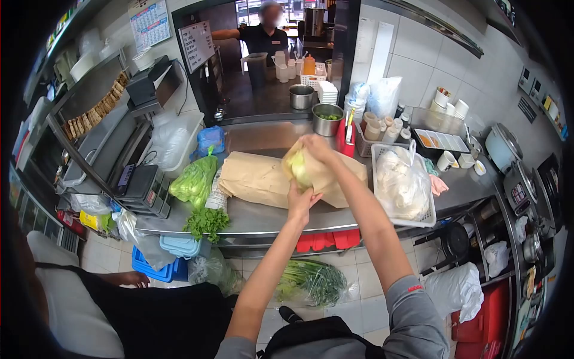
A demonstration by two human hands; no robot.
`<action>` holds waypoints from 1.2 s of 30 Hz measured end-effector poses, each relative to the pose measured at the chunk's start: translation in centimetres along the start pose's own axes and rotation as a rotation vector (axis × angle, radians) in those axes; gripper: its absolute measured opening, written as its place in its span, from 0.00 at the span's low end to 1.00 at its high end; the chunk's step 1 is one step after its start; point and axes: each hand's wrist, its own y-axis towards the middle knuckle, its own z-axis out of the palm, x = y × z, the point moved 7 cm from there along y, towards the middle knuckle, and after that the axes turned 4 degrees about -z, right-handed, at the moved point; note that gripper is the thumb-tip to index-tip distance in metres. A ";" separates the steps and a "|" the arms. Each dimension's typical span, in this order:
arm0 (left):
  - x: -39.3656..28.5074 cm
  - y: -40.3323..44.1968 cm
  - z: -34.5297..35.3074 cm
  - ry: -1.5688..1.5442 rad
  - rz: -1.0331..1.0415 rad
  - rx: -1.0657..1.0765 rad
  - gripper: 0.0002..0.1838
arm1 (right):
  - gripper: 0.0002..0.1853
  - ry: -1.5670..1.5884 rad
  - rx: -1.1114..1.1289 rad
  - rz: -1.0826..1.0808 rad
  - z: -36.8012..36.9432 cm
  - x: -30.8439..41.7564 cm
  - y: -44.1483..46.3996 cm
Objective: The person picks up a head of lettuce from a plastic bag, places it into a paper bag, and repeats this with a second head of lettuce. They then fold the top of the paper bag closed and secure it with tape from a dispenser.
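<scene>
A brown paper bag [342, 179] lies on the steel counter, its mouth turned toward me. Pale yellow-green leafy vegetable [298, 166] shows inside that mouth; its exact kind is unclear. My right hand [317, 148] is closed on the upper edge of the paper. Below it, my left hand [302, 202] pinches the lower edge of the mouth, close to the leaves. A second, longer brown paper bag [254, 179] lies just to the left, touching or nearly touching the first. Its contents are hidden.
Left on the counter are bagged green vegetables [196, 179] and curly leafy greens [206, 224]. A white basket [406, 219] with a filled plastic bag stands right. A steel pot [327, 122] sits behind. A co-worker [266, 39] stands beyond the hatch; another person's hand [133, 279] is at left.
</scene>
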 end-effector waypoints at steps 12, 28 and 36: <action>-0.7 -1.2 -4.9 0.105 0.046 0.057 0.34 | 0.17 0.130 -0.499 -0.392 -4.0 8.5 -4.6; 52.4 -29.2 -28.0 -0.050 -0.567 -0.796 0.26 | 0.61 0.289 0.773 0.524 30.3 -26.5 -62.5; 57.8 -29.1 -29.5 -0.172 -0.506 -0.799 0.24 | 0.78 -0.250 0.912 0.885 45.1 -29.0 -65.5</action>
